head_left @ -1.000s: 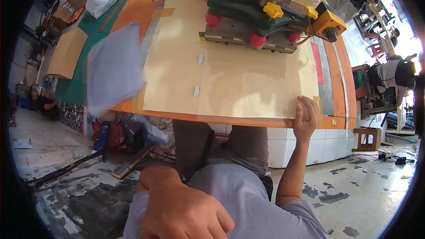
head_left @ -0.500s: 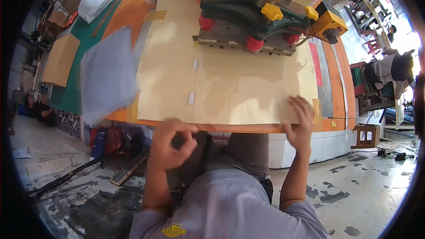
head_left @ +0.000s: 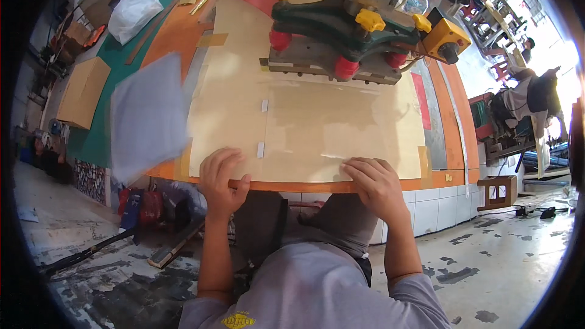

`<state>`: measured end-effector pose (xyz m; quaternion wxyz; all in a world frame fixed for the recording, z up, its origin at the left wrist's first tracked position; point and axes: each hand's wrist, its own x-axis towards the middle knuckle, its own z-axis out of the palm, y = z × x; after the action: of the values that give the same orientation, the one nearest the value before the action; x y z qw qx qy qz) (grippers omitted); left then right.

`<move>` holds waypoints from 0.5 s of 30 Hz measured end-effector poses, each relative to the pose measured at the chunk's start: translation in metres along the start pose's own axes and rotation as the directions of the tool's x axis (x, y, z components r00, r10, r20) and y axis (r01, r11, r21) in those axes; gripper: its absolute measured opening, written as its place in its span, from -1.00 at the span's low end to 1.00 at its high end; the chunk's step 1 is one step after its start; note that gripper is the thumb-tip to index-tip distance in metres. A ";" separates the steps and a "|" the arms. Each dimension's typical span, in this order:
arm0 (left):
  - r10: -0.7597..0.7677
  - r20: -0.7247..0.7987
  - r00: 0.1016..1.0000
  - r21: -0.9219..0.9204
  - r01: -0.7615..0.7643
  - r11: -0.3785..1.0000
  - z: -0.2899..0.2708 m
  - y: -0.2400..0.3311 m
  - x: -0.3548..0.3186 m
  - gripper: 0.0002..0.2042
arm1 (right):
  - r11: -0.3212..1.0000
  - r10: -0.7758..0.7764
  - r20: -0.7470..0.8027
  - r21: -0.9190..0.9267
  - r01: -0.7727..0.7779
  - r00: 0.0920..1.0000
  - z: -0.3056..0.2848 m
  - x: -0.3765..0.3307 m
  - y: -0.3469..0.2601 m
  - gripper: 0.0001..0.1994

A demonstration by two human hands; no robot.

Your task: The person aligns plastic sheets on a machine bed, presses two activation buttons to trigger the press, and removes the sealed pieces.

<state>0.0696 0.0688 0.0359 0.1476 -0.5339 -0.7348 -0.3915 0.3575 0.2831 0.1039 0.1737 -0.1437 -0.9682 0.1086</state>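
A large tan sheet [head_left: 317, 116] lies flat on an orange worktable [head_left: 292, 186]. My left hand [head_left: 223, 178] rests on the sheet's near edge, left of a small white tape strip [head_left: 260, 150], fingers curled over the table edge. My right hand [head_left: 376, 184] presses flat on the near edge further right, fingers spread on a thin clear film. A green machine [head_left: 359, 36] with yellow and red knobs stands at the sheet's far side.
A blurred grey-white sheet [head_left: 148, 116] hangs at the table's left side. A white plastic bag [head_left: 133, 15] and a cardboard piece [head_left: 84, 91] lie on the green surface to the left. Another person [head_left: 524, 100] is bent over at the far right. Below is a stained concrete floor.
My left hand has come up from my lap to the table's near edge. My right hand has shifted left along the sheet's edge and now lies flat on it.
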 end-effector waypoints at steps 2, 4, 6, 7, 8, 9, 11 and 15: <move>-0.012 -0.004 1.000 -0.019 0.012 1.000 -0.001 0.002 0.001 -0.67 | 0.999 0.020 -0.050 -0.036 -0.022 0.999 -0.003 0.003 -0.008 -0.63; -0.022 -0.003 1.000 -0.035 0.022 0.999 -0.002 0.005 0.002 -0.67 | 0.989 -0.035 -0.259 -0.147 -0.003 0.965 -0.012 0.005 -0.019 -0.66; -0.093 0.014 0.996 -0.115 0.094 0.989 -0.004 0.008 0.004 -0.67 | 0.993 -0.011 -0.263 -0.117 -0.020 0.965 -0.016 -0.005 -0.021 -0.66; -0.089 0.014 0.996 -0.108 0.090 0.990 -0.007 0.009 0.006 -0.67 | 0.996 0.006 -0.264 -0.079 -0.028 0.965 -0.017 -0.011 -0.023 -0.67; -0.127 0.005 0.992 -0.182 0.125 0.975 -0.008 0.013 0.008 -0.67 | 0.997 0.009 -0.266 -0.078 -0.031 0.964 -0.022 -0.019 -0.026 -0.67; -0.166 -0.001 0.986 -0.256 0.160 0.953 -0.008 0.016 0.009 -0.67 | 0.999 0.007 -0.174 -0.039 -0.014 0.985 -0.029 -0.027 -0.029 -0.66; -0.168 0.019 0.986 -0.280 0.166 0.946 -0.007 0.023 0.020 -0.66 | 1.000 0.010 -0.077 -0.001 -0.010 0.997 -0.040 -0.047 -0.034 -0.65; 0.007 0.247 0.969 -0.151 0.031 0.988 0.001 0.043 0.059 -0.61 | 0.985 0.026 0.256 0.158 -0.068 0.966 -0.045 -0.074 -0.040 -0.65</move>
<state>0.0860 0.1143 0.0904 0.0109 -0.5838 -0.7182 -0.3785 0.4311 0.2291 0.1331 0.0577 -0.1369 -0.9663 0.2104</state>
